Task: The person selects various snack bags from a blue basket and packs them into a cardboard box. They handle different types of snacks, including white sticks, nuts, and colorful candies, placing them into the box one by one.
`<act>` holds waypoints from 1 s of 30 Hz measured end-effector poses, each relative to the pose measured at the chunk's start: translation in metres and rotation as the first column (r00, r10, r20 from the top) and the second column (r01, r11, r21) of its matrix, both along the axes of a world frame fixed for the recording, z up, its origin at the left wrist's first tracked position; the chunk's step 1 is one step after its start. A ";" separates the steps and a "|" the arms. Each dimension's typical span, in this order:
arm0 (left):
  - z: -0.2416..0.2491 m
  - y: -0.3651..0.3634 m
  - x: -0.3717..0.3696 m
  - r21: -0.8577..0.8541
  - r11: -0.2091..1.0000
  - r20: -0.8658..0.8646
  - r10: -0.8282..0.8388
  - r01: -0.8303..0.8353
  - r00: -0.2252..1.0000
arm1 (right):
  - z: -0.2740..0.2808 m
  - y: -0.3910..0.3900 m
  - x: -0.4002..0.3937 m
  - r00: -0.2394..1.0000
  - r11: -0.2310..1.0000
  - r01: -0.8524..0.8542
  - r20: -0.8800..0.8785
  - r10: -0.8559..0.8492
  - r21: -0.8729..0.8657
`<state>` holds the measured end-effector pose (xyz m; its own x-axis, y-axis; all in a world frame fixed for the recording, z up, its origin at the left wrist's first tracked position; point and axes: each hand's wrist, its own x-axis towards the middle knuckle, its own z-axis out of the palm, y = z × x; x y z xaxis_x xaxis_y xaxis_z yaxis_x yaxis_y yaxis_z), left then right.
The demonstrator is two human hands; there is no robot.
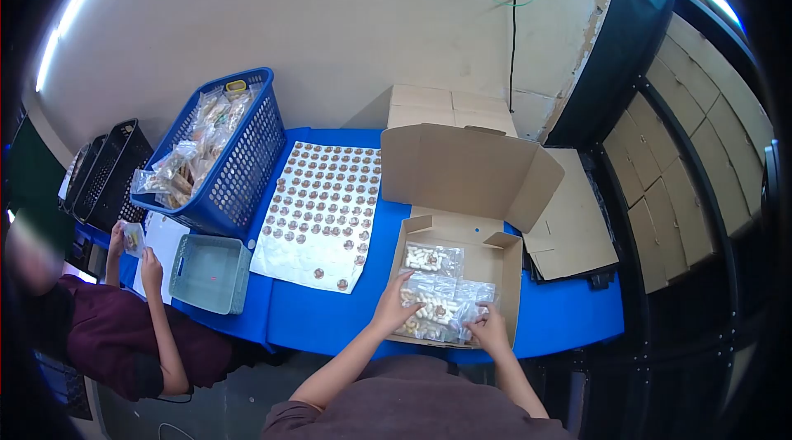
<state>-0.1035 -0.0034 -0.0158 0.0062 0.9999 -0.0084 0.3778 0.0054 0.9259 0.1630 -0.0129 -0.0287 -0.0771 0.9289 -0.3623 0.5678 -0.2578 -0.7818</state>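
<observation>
An open cardboard box (pixel 511 275) lies on the blue table with its lid raised. Inside are several clear plastic bags (pixel 435 258) of small whitish pieces, some with a round brown sticker. My left hand (pixel 396 306) rests on the bags at the box's left side, thumb and fingers apart. At the right side, my right hand (pixel 488 329) has its fingers pressed together at the edge of a clear bag (pixel 473 293). Its fingertips partly hide what they grip.
A sticker sheet (pixel 318 201), a blue basket (pixel 247 159) of filled bags and a green tray (pixel 210 273) stand left. A co-worker (pixel 132 333) holds a small bag at far left. Flat cardboard (pixel 577 217) lies right; closed boxes (pixel 450 107) stand behind.
</observation>
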 end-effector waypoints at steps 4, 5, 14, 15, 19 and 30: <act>0.020 -0.007 -0.007 0.046 0.999 -0.041 0.021 -0.019 0.999 | 0.002 -0.018 -0.009 0.978 0.928 0.027 0.181 -0.101 0.372; 0.025 -0.008 -0.013 0.044 0.999 -0.047 0.011 -0.009 0.999 | 0.010 -0.020 -0.013 0.978 0.928 0.038 0.176 -0.110 0.370; 0.097 -0.003 -0.129 0.594 0.614 0.022 0.634 -0.520 0.773 | 0.066 -0.018 -0.055 0.970 0.647 0.136 0.031 -0.239 0.750; 0.115 -0.006 -0.143 0.632 0.528 0.071 0.689 -0.568 0.721 | 0.070 -0.014 -0.064 0.975 0.646 0.117 0.036 -0.218 0.754; 0.149 -0.019 -0.207 0.742 0.374 0.030 0.810 -0.556 0.585 | 0.089 0.013 -0.111 0.974 0.606 0.182 -0.057 -0.220 0.774; 0.178 -0.029 -0.341 0.786 0.330 0.026 0.827 -0.523 0.562 | 0.156 0.086 -0.364 0.981 0.387 -0.034 -0.044 0.191 0.922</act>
<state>-0.4444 -0.0325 0.1623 -0.5245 0.3393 0.7809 0.8032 -0.1071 0.5860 -0.2014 0.0735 0.1269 -0.1770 0.6714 0.7196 0.4148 0.7140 -0.5641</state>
